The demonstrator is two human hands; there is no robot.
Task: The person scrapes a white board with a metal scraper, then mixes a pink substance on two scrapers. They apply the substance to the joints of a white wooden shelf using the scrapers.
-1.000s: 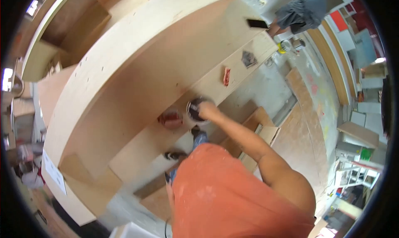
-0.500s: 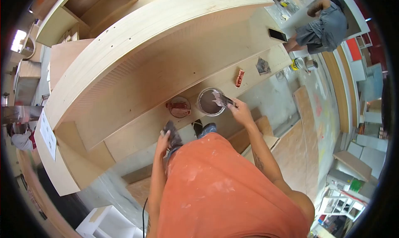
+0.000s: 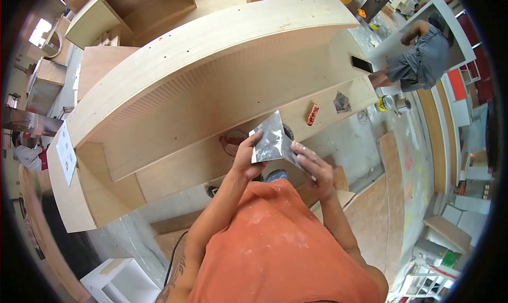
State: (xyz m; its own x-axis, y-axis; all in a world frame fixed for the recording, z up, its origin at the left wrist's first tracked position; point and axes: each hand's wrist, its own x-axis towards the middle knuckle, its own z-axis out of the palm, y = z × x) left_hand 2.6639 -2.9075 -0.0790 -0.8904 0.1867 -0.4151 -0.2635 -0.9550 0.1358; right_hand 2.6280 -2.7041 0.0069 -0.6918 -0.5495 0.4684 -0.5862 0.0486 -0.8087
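My left hand point(image 3: 246, 159) grips a flat grey putty spreader point(image 3: 270, 141), its shiny face turned up. My right hand point(image 3: 317, 170) is closed on a putty knife point(image 3: 292, 156), whose blade meets the spreader's right side. Both tools are held over the lower ledge of a curved plywood unit point(image 3: 211, 127). Behind them, a putty bucket point(image 3: 288, 133) is mostly hidden. Left of it sits a round tub point(image 3: 231, 144) with reddish-brown contents, partly covered by my left hand.
On the ledge lie a red-smeared piece point(image 3: 312, 115), a dark-stained flat plate point(image 3: 342, 102) and a phone point(image 3: 362, 64). Cans point(image 3: 385, 103) stand on the floor to the right. A co-worker in grey point(image 3: 425, 54) bends at the upper right; another person point(image 3: 29, 156) is at far left.
My right hand has lifted the putty knife out from over the bucket and in toward my body. My left hand has risen with the spreader, and the two tools now meet.
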